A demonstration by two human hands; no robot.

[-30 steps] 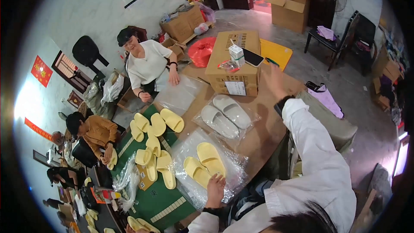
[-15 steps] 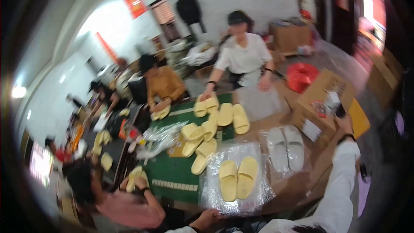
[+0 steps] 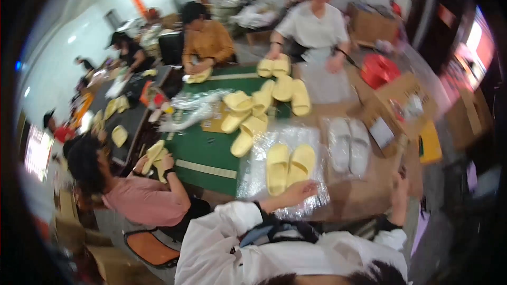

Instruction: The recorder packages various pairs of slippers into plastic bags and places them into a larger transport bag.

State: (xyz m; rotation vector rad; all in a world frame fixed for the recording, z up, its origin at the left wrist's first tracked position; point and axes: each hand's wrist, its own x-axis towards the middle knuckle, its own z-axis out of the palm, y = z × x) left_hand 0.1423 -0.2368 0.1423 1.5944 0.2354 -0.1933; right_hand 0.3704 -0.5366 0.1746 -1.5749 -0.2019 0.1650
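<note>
My left hand reaches over the near edge of a stack of clear plastic bags, its fingers stretched out and holding nothing. Just beyond it, a pair of pale yellow slide slippers lies on the bags, toes away from me. To the right rests a pair of white slide slippers in clear plastic. Farther right, at the table's edge, my right hand is closed around a slim object, blurred and too unclear to name. An open cardboard box stands just beyond that hand.
More yellow slippers lie piled on the green table mat, beside crumpled plastic film. A red roll sits at the far right. Co-workers in white, orange and pink handle slippers around the table.
My right hand has drawn back from the box toward me. My left hand has come in over the near edge of the bags. The view has tilted down.
</note>
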